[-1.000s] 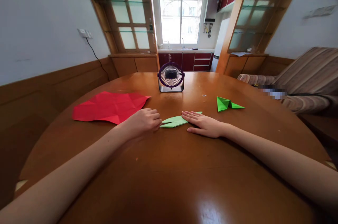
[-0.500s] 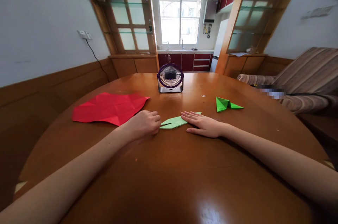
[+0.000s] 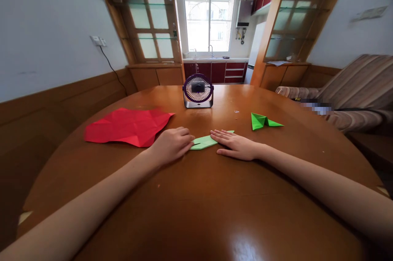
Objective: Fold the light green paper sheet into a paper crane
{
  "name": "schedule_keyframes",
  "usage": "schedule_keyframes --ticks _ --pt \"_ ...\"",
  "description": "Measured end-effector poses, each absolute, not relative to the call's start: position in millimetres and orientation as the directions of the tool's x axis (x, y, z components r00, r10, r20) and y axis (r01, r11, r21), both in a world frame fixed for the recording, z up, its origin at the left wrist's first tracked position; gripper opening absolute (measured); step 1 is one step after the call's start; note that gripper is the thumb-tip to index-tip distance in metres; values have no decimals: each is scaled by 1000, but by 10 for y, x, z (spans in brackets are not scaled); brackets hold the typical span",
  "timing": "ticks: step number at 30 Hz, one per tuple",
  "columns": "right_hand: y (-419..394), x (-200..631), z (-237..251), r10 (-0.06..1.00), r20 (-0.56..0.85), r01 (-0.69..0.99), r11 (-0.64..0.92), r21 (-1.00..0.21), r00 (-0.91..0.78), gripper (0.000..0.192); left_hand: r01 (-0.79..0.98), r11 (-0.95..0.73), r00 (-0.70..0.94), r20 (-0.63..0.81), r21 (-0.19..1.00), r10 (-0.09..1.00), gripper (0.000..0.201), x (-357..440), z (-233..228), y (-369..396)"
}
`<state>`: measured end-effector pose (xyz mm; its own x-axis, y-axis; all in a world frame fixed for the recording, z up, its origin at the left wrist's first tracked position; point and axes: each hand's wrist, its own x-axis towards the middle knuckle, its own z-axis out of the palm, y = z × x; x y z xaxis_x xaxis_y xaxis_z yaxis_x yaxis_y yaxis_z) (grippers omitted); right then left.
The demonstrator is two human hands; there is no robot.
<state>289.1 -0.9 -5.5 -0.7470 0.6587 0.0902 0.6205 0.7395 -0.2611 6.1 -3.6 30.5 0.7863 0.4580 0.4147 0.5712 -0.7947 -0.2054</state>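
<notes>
A long, narrow strip of folded light green paper (image 3: 204, 142) lies flat on the table, with a dark slit at its left end. My left hand (image 3: 173, 144) is closed at that end, its fingertips pinched together on the paper and covering the tip. Across the right part of the paper my right hand (image 3: 235, 145) lies flat, its fingers stretched out and the thumb apart. The paper's pointed right end shows just beyond the fingers.
A creased red paper sheet (image 3: 125, 128) lies to the left. Off to the right is a bright green folded paper piece (image 3: 260, 121). Toward the far edge of the wooden table (image 3: 196, 207) stands a small purple fan (image 3: 198, 91). A striped armchair (image 3: 353, 89) is at the right.
My left hand has slid a little to the right along the light green paper and covers more of its left end. My right hand has stayed in place.
</notes>
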Motion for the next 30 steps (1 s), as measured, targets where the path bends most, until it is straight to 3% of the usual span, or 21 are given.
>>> schedule_keyframes --ticks 6,10,16,30 --pt "-7 2893 -58 650 94 616 749 -243 -754 70 523 -724 846 376 -450 377 27 185 151 8" --pt "4 2903 -69 643 103 610 757 -232 -759 69 488 -677 872 326 -551 364 23 269 136 -17" --pt "4 2900 -66 643 106 606 756 -248 -758 68 485 -680 862 167 -550 479 14 407 225 -118" --pt "-13 2899 -28 648 90 611 749 -258 -756 70 664 -551 696 149 -505 702 14 342 317 -294"
